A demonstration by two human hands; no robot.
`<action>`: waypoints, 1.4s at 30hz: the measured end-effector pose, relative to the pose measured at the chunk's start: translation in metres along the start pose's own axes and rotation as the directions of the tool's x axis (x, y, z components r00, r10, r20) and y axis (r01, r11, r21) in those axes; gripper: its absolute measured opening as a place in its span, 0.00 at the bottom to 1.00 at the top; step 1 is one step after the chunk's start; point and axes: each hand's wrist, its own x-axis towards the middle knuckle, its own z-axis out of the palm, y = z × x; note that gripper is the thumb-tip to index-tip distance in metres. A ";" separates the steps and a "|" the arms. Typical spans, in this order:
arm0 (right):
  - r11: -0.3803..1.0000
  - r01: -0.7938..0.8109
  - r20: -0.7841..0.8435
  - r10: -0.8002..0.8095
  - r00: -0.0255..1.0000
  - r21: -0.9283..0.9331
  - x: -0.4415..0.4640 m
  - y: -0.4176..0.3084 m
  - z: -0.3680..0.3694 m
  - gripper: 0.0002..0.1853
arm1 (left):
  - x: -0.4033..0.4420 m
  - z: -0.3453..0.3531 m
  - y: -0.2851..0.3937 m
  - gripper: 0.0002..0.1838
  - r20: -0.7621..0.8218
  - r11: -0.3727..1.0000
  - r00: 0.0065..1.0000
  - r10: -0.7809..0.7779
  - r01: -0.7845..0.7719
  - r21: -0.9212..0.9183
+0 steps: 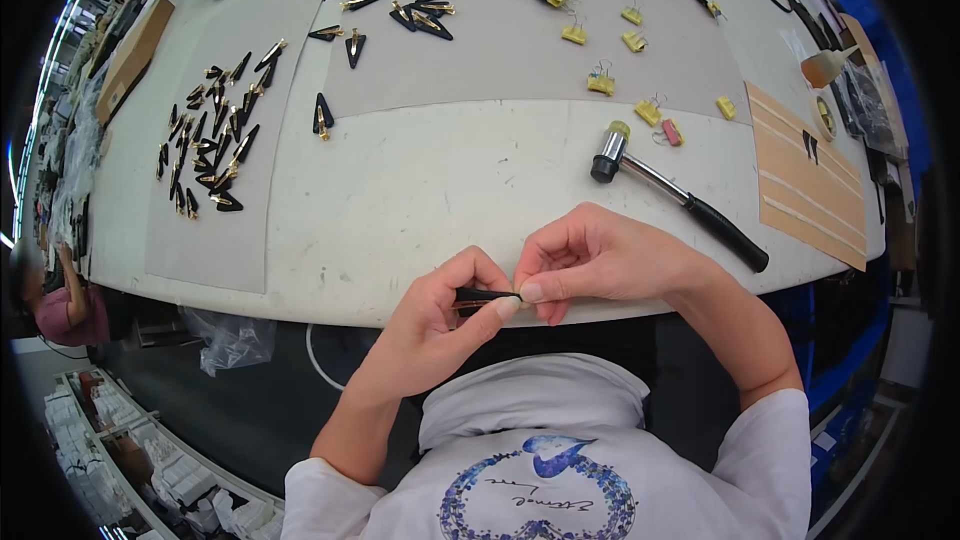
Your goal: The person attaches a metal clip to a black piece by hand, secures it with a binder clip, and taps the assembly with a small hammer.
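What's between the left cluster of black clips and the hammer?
In the head view: some grey sheet, then a lone black clip and white tabletop, from cluster to hammer.

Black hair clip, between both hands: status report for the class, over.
Left hand holding black hair clip. Right hand pinching at its narrow tip. Nothing seen blocking; mallet lies beyond right hand.

Bare hands (540,280) together near the torso — fingertips pinched, elbows bent, forearms angled inward.
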 end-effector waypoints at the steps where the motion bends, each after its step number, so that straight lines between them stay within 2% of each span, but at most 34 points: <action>1: 1.000 0.005 0.004 -0.005 1.000 -0.012 0.000 0.000 0.000 0.09 | 0.000 0.000 0.000 0.06 0.001 1.000 1.000 -0.008 0.008 0.016; 6: 0.997 0.005 -0.018 -0.007 1.000 -0.080 -0.001 -0.004 0.003 0.08 | -0.001 0.000 -0.001 0.06 -0.002 1.000 1.000 -0.006 0.006 0.010; 11: 0.983 0.045 -0.045 -0.053 0.998 -0.175 -0.002 -0.004 0.004 0.09 | 0.000 0.000 -0.001 0.05 0.003 0.993 1.000 0.008 -0.008 0.116; 18: 0.966 0.055 -0.072 -0.076 0.994 -0.254 -0.003 -0.009 0.008 0.09 | 0.000 -0.001 -0.001 0.06 0.004 0.996 1.000 -0.031 0.030 0.078; 20: 0.935 0.085 -0.072 -0.116 0.991 -0.345 -0.003 -0.010 0.008 0.08 | 0.001 -0.001 0.000 0.06 0.003 0.998 1.000 0.000 -0.001 0.059; 24: 0.905 0.112 -0.085 -0.160 0.983 -0.410 -0.003 -0.007 0.007 0.08 | 0.001 -0.001 -0.001 0.06 -0.008 0.996 1.000 -0.012 0.013 0.089; 26: 0.972 0.118 -0.107 -0.142 0.984 -0.202 -0.001 -0.006 0.006 0.09 | 0.001 -0.003 0.001 0.05 -0.050 0.999 0.999 -0.010 0.011 0.032; 27: 0.969 0.138 -0.105 -0.162 0.981 -0.206 -0.002 -0.007 0.006 0.09 | 0.001 0.001 0.003 0.05 -0.053 0.999 0.999 -0.010 0.012 0.032; 29: 0.997 0.079 -0.171 -0.079 0.982 -0.008 -0.005 -0.005 0.006 0.10 | 0.001 0.003 0.004 0.06 -0.054 1.000 0.999 -0.004 0.004 0.014; 36: 0.987 0.159 -0.127 -0.154 0.980 0.032 -0.006 0.005 0.004 0.09 | 0.000 0.004 0.001 0.06 -0.069 1.000 0.998 -0.006 0.007 0.003; 42: 0.990 0.138 -0.133 -0.133 0.982 0.031 -0.005 0.001 0.004 0.09 | 0.001 0.002 -0.001 0.05 -0.053 1.000 0.999 0.003 -0.003 0.008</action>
